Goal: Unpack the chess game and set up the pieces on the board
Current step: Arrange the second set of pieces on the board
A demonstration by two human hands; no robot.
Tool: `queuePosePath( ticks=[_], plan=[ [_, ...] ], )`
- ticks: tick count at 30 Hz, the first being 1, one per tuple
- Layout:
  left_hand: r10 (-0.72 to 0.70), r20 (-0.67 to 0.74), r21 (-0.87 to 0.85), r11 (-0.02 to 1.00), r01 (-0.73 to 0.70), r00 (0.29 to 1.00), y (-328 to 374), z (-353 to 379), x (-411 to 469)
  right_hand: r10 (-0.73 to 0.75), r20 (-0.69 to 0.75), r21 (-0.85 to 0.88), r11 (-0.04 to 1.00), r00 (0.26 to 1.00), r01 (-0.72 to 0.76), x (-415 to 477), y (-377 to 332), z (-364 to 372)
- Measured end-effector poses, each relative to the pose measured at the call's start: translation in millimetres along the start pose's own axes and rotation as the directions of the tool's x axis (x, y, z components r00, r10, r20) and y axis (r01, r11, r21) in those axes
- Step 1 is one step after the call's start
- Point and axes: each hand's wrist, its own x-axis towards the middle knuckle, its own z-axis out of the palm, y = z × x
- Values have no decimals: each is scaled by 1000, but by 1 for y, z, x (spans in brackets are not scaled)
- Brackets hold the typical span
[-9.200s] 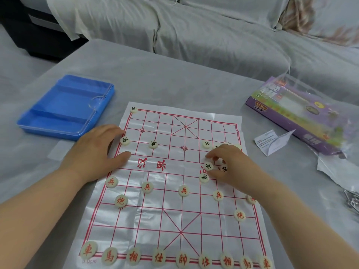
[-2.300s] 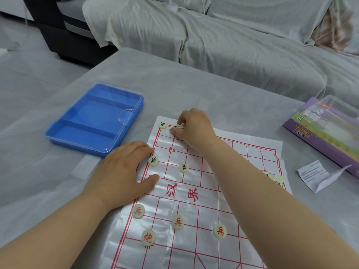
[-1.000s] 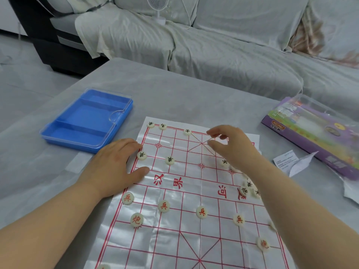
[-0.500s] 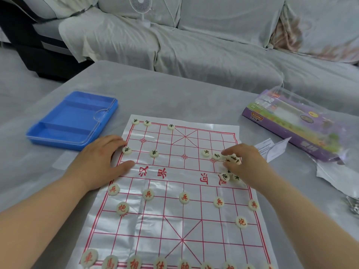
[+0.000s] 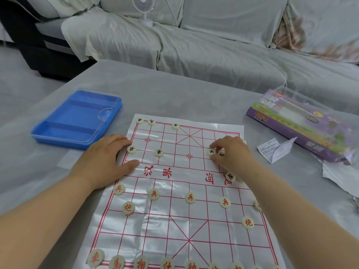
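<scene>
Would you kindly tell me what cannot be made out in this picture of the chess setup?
Head view: nearest row of round cream red-lettered pieces, cut by the bottom edge.
Head view: black-lettered cream pieces under the right hand, which hides their number.
Head view: far-left corner black-lettered piece; character too small.

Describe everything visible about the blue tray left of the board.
The blue tray looks like plastic, rectangular, split by ridges into long compartments that look empty, with a clear lid bearing a rounded tab. It lies flat on the grey table, left of the board, apart from it, just beyond the left hand.
</scene>
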Motion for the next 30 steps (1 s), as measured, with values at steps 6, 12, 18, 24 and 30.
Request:
queuePosePath(
  ticks=[6,12,18,24,30],
  plan=[
    [14,-21,-17,1000,-15,1000,-2,1,0,-38,21,-35,999,999,39,8,-5,-4],
    [19,-28,-20,1000,-19,999,-3,2,0,-188,-7,38,981,982,188,8,-31,4],
    [24,-27,-19,1000,-24,999,-4,2,0,-237,-17,27,971,971,238,13,-41,13],
    [30,-32,-20,999,-31,999,-5,2,1,-180,40,166,971,983,172,15,-34,12],
    [28,-30,-22,999,-29,999,-5,1,1,-245,2,-21,969,970,245,22,-39,12]
  ],
)
